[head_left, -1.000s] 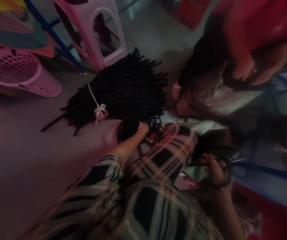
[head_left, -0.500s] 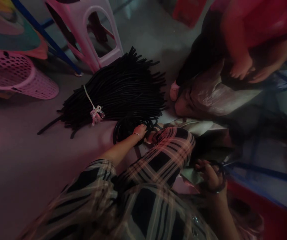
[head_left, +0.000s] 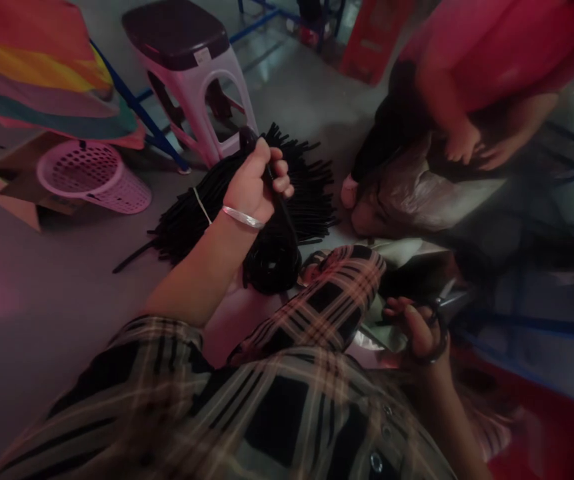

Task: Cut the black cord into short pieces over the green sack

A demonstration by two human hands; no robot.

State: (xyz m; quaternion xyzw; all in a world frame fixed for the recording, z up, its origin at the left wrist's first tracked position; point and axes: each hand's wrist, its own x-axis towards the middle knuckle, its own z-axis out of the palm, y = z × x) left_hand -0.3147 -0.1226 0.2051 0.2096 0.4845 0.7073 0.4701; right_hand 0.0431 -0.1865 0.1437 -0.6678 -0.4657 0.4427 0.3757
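My left hand (head_left: 257, 181), with a silver bracelet at the wrist, is closed on a black cord that hangs down toward a coil of black cord (head_left: 273, 263) on the floor. Behind it lies a large bundle of black cords (head_left: 311, 180), tied with a pale string and partly hidden by my hand and forearm. On the right, my right hand (head_left: 419, 327) holds a pair of scissors (head_left: 447, 300), whose silver blades point up and to the right and look parted.
A white stool with a dark seat (head_left: 179, 33) and a pink basket (head_left: 84, 173) stand at the upper left. Another person in a red top (head_left: 507, 53) sits at the upper right, by a plastic bag (head_left: 411, 193). A red crate (head_left: 377, 40) is at the back.
My left hand has risen from the coil, drawing black cord up with it. The view has shifted, showing the stool's seat. The scissors' blades now show more clearly in my right hand.
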